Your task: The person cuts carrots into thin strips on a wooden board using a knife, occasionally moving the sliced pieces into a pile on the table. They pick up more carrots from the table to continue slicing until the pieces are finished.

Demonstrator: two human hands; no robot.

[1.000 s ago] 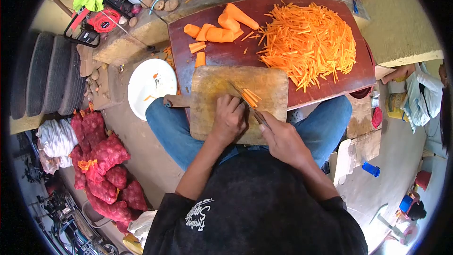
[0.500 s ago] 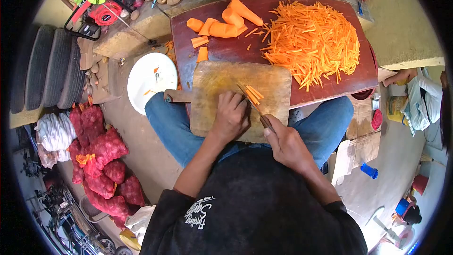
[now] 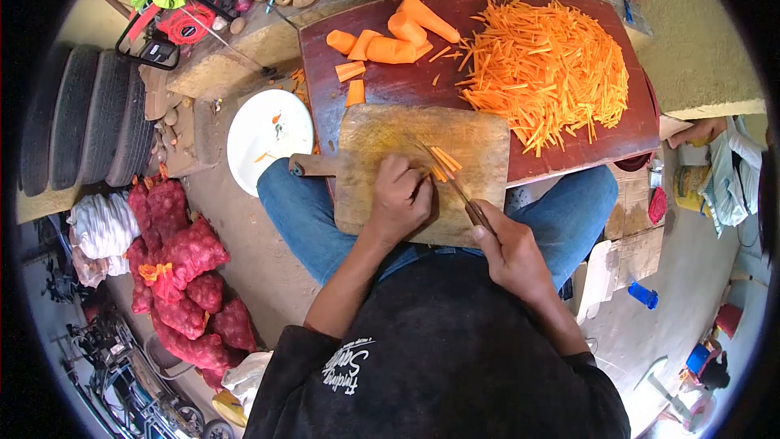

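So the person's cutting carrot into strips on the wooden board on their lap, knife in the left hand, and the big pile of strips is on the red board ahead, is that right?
Not quite: the knife is in the right hand, not the left. The left hand holds the carrot down on the wooden board. The rest stands: the big pile of strips lies on the red board ahead, as the head view shows.

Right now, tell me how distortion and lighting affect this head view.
Head view: strong fisheye, a black vignette rings the frame and the red board's edges bow; soft even daylight, no glare; the left hand, knife and carrot pile are sharp; things near the rim are squeezed and small.
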